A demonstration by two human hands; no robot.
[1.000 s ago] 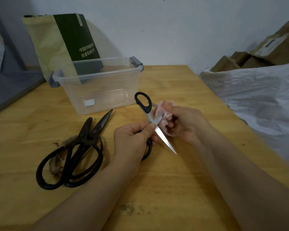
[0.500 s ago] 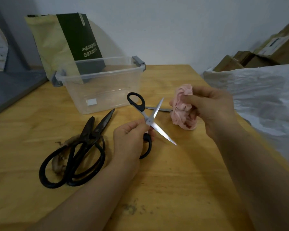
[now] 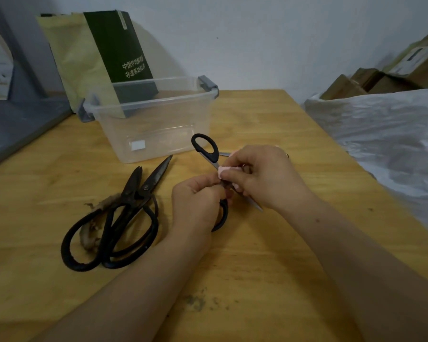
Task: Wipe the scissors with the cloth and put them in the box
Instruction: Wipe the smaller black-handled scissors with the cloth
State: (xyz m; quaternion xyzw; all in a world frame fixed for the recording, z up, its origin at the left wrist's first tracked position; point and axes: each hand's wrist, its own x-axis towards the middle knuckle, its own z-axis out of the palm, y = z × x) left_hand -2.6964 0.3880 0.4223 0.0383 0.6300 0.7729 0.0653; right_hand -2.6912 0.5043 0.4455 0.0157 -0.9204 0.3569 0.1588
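Note:
Black-handled steel scissors point(image 3: 206, 147) are spread wide over the wooden table point(image 3: 269, 255). My left hand point(image 3: 195, 201) grips them near the pivot and lower handle loop. My right hand point(image 3: 260, 176) holds a bunched pink cloth point(image 3: 224, 170) pressed onto a blade beside the pivot. Most of the cloth is hidden in that fist. One blade tip pokes out below my right hand. The clear plastic box point(image 3: 153, 127) with grey latches stands just behind the hands and holds nothing I can see.
Two large old black scissors point(image 3: 119, 213) lie crossed to the left of my left hand. A green and yellow paper bag point(image 3: 99, 58) leans behind the box. A white plastic sheet point(image 3: 386, 134) covers things off the table's right edge.
My right hand came back down from the right with the cloth and now presses it on the blade next to my left hand. The scissors stayed spread in my left hand.

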